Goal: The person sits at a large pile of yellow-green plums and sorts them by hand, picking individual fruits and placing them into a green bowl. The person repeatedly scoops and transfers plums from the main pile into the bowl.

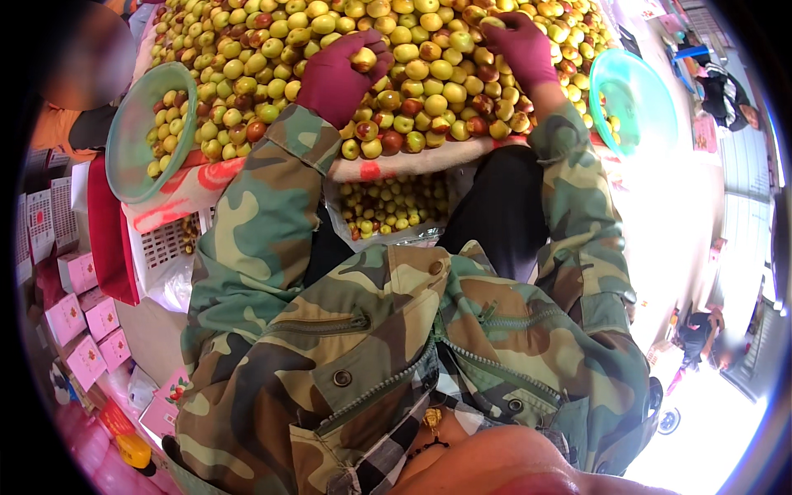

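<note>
Green-yellow jujubes [441, 87] with red-brown patches lie heaped over the table in front of me. My left hand [340, 81], in a dark pink glove, is closed round one jujube [363, 58] held between thumb and fingers above the heap. Farther to the right, my right hand [523, 51], gloved alike, pinches another jujube [492, 23] at its fingertips. A pale green basin [130, 148] with several jujubes in it leans at the table's left edge. At the right edge stands a turquoise basin [639, 103] with a few jujubes near its inner side.
A red-and-white cloth [367, 170] covers the table's front edge. Below it, a plastic-lined container holds more jujubes [392, 205]. A white crate [161, 252] and pink boxes [85, 318] are on the left. Another person in orange [62, 136] sits at far left; others are at far right.
</note>
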Tool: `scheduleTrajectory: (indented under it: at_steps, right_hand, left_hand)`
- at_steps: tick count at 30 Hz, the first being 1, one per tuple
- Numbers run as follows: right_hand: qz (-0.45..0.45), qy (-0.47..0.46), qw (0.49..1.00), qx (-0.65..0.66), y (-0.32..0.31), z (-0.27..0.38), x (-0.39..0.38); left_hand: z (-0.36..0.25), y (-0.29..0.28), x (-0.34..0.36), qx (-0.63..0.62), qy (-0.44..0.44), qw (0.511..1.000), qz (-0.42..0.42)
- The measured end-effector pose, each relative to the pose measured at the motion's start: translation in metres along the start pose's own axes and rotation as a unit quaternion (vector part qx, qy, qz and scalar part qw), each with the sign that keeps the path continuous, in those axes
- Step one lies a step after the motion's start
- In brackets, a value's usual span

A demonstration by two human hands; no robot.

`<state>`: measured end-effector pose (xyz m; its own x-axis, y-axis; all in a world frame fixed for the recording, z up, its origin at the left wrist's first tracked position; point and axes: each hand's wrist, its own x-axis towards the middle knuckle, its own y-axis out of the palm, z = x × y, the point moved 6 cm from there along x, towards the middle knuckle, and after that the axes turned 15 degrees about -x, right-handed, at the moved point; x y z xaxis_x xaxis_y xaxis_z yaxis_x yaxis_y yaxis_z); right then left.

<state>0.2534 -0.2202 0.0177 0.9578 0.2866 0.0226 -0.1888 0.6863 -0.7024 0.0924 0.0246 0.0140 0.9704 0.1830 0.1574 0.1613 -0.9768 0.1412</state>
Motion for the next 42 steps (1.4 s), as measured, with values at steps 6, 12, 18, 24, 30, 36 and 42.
scheduleTrajectory:
  at_steps: [6, 12, 18, 24, 30, 36, 42]
  right_hand:
    - [0.272, 0.061, 0.782, 0.558, 0.049, -0.006, 0.018]
    - [0.225, -0.167, 0.878, 0.388, 0.087, 0.053, 0.022]
    - [0.191, -0.010, 0.901, 0.390, 0.074, 0.122, -0.025]
    - [0.149, 0.050, 0.926, 0.343, 0.070, 0.088, -0.025]
    - [0.141, 0.000, 0.966, 0.218, 0.075, 0.083, -0.012]
    - [0.102, -0.001, 0.968, 0.229, 0.060, 0.084, -0.018]
    - [0.111, -0.012, 0.977, 0.182, 0.073, 0.083, -0.018]
  left_hand:
    - [-0.006, 0.013, 0.002, 0.118, 0.061, 0.991, 0.019]
    - [-0.032, 0.013, 0.004, 0.290, 0.092, 0.953, 0.002]
    - [-0.007, 0.004, 0.009, -0.404, 0.021, 0.913, 0.056]
    - [-0.035, 0.007, 0.008, -0.239, 0.047, 0.970, -0.024]
    - [-0.017, -0.028, 0.020, -0.359, 0.069, 0.930, -0.041]
    - [-0.043, -0.120, 0.026, -0.384, 0.190, 0.889, -0.162]
    - [-0.017, -0.260, -0.020, -0.239, 0.290, 0.839, -0.393]
